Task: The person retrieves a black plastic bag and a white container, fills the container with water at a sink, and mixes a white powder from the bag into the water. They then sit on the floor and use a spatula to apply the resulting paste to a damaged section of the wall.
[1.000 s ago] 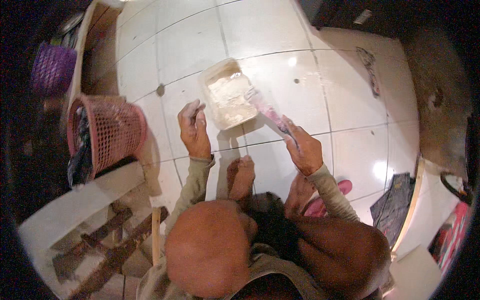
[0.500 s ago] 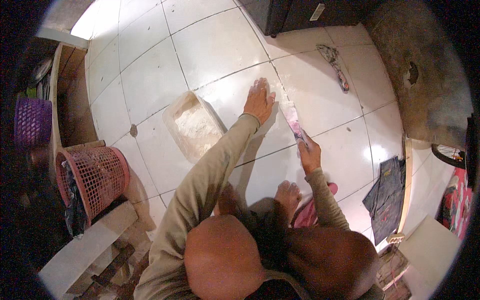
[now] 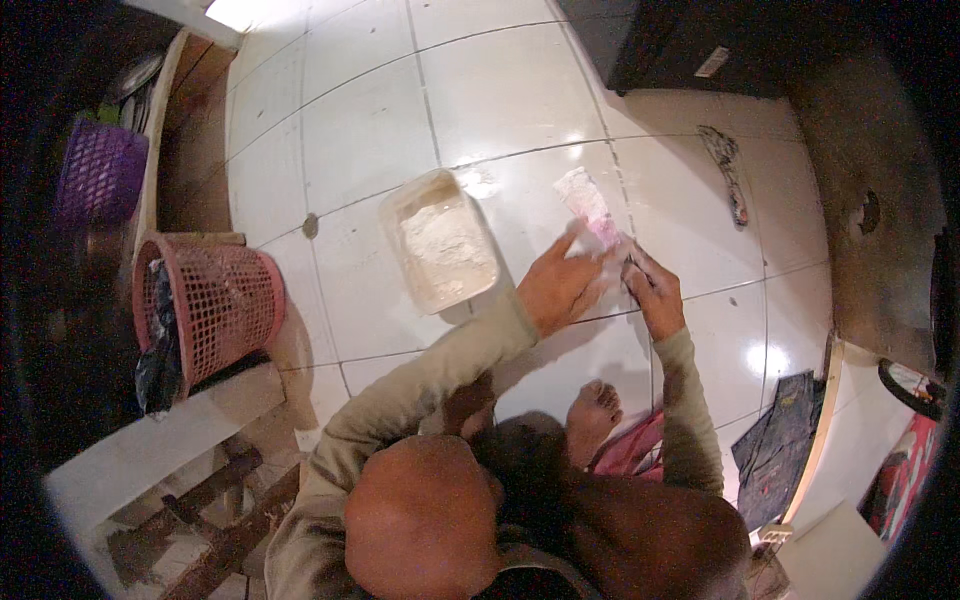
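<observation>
My right hand (image 3: 657,297) is closed around the handle of a putty knife (image 3: 590,205), whose wide blade carries white paste and points up and left over the tiles. Close to the blade's handle end is my left hand (image 3: 563,287), fingers apart and partly blurred, with nothing held in it. Whether its fingertips touch the knife I cannot tell. Left of both hands stands a rectangular plastic tub (image 3: 392,235) with white powder (image 3: 440,235) in it. A second, smeared scraper (image 3: 725,172) lies on the floor at the far right.
White floor tiles (image 3: 510,90) with dark joints spread ahead. A pink mesh basket (image 3: 225,315) and a purple basket (image 3: 100,175) stand at left. A dark cabinet (image 3: 690,45) stands at the far side, and a dark cloth (image 3: 775,440) lies at right near my bare foot (image 3: 595,410).
My left hand has come off the floor and moved right and nearer, beside the putty knife. The knife has been lifted and turned leftward in my right hand. The view has shifted.
</observation>
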A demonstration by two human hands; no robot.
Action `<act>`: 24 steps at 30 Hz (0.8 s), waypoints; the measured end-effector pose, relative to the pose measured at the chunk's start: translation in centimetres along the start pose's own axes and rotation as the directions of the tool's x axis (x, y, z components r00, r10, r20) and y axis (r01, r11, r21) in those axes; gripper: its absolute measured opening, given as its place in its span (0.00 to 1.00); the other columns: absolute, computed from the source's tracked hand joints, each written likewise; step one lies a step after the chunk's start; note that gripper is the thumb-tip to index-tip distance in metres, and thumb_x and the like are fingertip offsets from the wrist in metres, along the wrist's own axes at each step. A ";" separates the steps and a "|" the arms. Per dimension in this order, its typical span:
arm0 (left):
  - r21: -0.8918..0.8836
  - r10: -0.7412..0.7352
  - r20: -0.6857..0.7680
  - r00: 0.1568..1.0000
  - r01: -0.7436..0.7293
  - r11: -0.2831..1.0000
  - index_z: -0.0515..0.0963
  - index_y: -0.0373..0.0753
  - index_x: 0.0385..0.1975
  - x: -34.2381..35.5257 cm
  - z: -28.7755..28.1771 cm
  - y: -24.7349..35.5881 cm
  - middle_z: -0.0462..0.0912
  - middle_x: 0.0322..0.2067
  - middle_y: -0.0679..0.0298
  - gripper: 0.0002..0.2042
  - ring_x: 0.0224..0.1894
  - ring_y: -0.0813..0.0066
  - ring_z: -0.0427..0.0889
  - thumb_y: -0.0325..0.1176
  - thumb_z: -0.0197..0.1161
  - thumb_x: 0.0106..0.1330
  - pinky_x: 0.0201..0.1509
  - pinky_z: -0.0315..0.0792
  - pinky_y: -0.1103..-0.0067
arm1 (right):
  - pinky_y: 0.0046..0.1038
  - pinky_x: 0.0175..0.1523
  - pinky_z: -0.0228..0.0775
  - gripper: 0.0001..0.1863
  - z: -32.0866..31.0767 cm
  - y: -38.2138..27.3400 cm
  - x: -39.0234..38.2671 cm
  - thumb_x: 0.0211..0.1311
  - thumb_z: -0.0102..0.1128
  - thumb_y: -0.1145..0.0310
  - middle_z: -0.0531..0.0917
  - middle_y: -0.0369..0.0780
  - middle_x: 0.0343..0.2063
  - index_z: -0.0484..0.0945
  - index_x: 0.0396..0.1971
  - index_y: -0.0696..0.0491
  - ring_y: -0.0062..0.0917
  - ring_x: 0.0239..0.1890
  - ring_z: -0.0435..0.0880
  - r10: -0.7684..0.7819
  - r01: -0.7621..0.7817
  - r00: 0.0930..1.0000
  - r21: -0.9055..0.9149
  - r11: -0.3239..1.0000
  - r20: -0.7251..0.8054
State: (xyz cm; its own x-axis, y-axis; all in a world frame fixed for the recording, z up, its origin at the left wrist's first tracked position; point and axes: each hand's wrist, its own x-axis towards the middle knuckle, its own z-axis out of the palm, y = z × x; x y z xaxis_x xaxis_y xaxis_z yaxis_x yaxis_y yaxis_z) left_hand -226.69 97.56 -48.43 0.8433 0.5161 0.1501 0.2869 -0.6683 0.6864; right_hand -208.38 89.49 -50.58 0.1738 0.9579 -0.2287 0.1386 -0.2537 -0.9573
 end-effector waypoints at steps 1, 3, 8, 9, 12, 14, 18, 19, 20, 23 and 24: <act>-0.090 -0.042 0.068 0.997 0.049 0.995 0.61 0.37 0.58 -2.3 -1.2 0.8 0.70 0.54 0.52 0.20 0.58 0.56 0.68 0.36 0.42 0.68 0.68 0.47 0.64 | 0.20 0.29 0.67 0.22 0.6 -1.2 -0.9 0.61 0.49 0.70 0.79 0.37 0.37 0.68 0.57 0.54 0.13 0.24 0.68 -0.051 0.054 0.998 -0.053 0.997 0.047; -0.159 0.047 -0.264 0.963 -0.092 0.983 0.67 0.37 0.52 -7.8 -2.8 0.2 0.75 0.48 0.52 0.17 0.52 0.57 0.73 0.37 0.43 0.68 0.61 0.61 0.67 | 0.21 0.27 0.65 0.24 2.8 -3.4 -2.3 0.59 0.50 0.70 0.78 0.33 0.28 0.66 0.58 0.55 0.16 0.21 0.68 -0.154 0.176 0.977 -0.147 0.973 0.148; -0.159 -0.424 -0.682 0.596 0.446 0.881 0.69 0.34 0.48 -15.6 -7.9 -2.1 0.72 0.42 0.53 0.14 0.46 0.63 0.72 0.29 0.52 0.63 0.52 0.67 0.72 | 0.31 0.24 0.70 0.24 7.5 -5.7 -3.5 0.58 0.53 0.67 0.73 0.37 0.27 0.67 0.57 0.42 0.32 0.23 0.76 -0.253 0.446 0.895 -0.706 0.550 0.369; -0.208 -0.498 -0.669 0.552 0.505 0.838 0.69 0.33 0.48 -16.7 -8.1 -3.2 0.72 0.42 0.54 0.14 0.46 0.64 0.72 0.29 0.52 0.63 0.52 0.67 0.72 | 0.30 0.24 0.71 0.24 7.7 -6.1 -3.5 0.58 0.52 0.67 0.75 0.38 0.28 0.67 0.56 0.43 0.32 0.24 0.76 -0.234 0.450 0.892 -0.724 0.523 0.386; -0.210 -0.527 -0.654 0.542 0.540 0.815 0.68 0.33 0.50 -17.7 -8.8 -5.8 0.71 0.45 0.54 0.15 0.48 0.65 0.71 0.30 0.51 0.64 0.54 0.66 0.72 | 0.26 0.24 0.69 0.24 7.6 -4.8 -1.8 0.57 0.52 0.69 0.75 0.38 0.25 0.68 0.57 0.49 0.26 0.19 0.73 -0.465 0.536 0.834 -0.639 0.552 0.297; -0.259 -0.479 -0.656 0.584 0.421 0.869 0.67 0.33 0.52 -17.4 -10.0 -9.3 0.70 0.48 0.52 0.17 0.52 0.63 0.70 0.32 0.50 0.65 0.57 0.64 0.71 | 0.22 0.23 0.67 0.25 6.9 -3.7 -0.3 0.57 0.52 0.69 0.75 0.36 0.22 0.67 0.57 0.51 0.21 0.15 0.69 -0.363 0.382 0.921 -0.496 0.780 0.138; -0.641 -0.587 -0.466 0.662 0.205 0.740 0.63 0.32 0.57 -13.2 -13.9 -19.0 0.67 0.55 0.49 0.27 0.58 0.61 0.67 0.49 0.41 0.68 0.60 0.62 0.70 | 0.15 0.15 0.58 0.23 7.3 -1.3 2.0 0.58 0.53 0.66 0.74 0.33 0.21 0.71 0.55 0.50 0.10 0.11 0.61 0.170 -0.151 0.983 -0.232 0.961 0.064; -0.774 -0.606 -0.357 0.711 0.138 0.618 0.62 0.32 0.57 -12.8 -13.4 -22.4 0.68 0.54 0.48 0.30 0.58 0.60 0.68 0.53 0.39 0.68 0.60 0.62 0.70 | 0.15 0.15 0.58 0.22 7.7 -0.2 2.4 0.58 0.53 0.67 0.74 0.33 0.21 0.71 0.54 0.50 0.10 0.11 0.61 0.140 -0.118 0.988 -0.267 0.956 0.067; -0.886 -0.590 -0.236 0.772 0.079 0.458 0.61 0.31 0.58 -11.8 -12.5 -24.5 0.69 0.54 0.48 0.33 0.57 0.59 0.68 0.57 0.37 0.67 0.60 0.63 0.69 | 0.15 0.14 0.57 0.22 7.4 1.3 2.8 0.58 0.53 0.67 0.73 0.32 0.20 0.72 0.54 0.51 0.10 0.11 0.60 0.118 -0.096 0.992 -0.308 0.947 0.052; -0.969 -0.573 0.060 0.818 0.185 0.164 0.60 0.29 0.58 -9.7 -11.0 -23.3 0.73 0.49 0.47 0.38 0.54 0.58 0.71 0.62 0.38 0.64 0.59 0.65 0.68 | 0.21 0.36 0.70 0.21 6.4 4.0 5.3 0.56 0.56 0.68 0.81 0.40 0.33 0.73 0.51 0.54 0.20 0.28 0.77 -0.152 0.170 0.985 -0.506 0.845 0.079; -0.974 -0.588 0.072 0.806 0.185 0.134 0.60 0.29 0.58 -9.9 -11.0 -22.4 0.74 0.48 0.47 0.39 0.54 0.59 0.72 0.63 0.39 0.63 0.58 0.65 0.68 | 0.23 0.42 0.71 0.21 6.7 3.9 6.2 0.56 0.56 0.68 0.82 0.42 0.36 0.74 0.51 0.55 0.23 0.34 0.79 -0.224 0.240 0.970 -0.527 0.816 0.095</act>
State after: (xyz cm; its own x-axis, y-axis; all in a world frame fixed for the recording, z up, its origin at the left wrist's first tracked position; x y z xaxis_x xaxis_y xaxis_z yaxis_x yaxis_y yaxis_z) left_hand -246.47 113.27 -57.50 0.5433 0.7703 -0.3339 -0.2486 0.5275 0.8124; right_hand -213.26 95.34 -56.91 0.0452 0.9987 -0.0243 0.6682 -0.0483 -0.7424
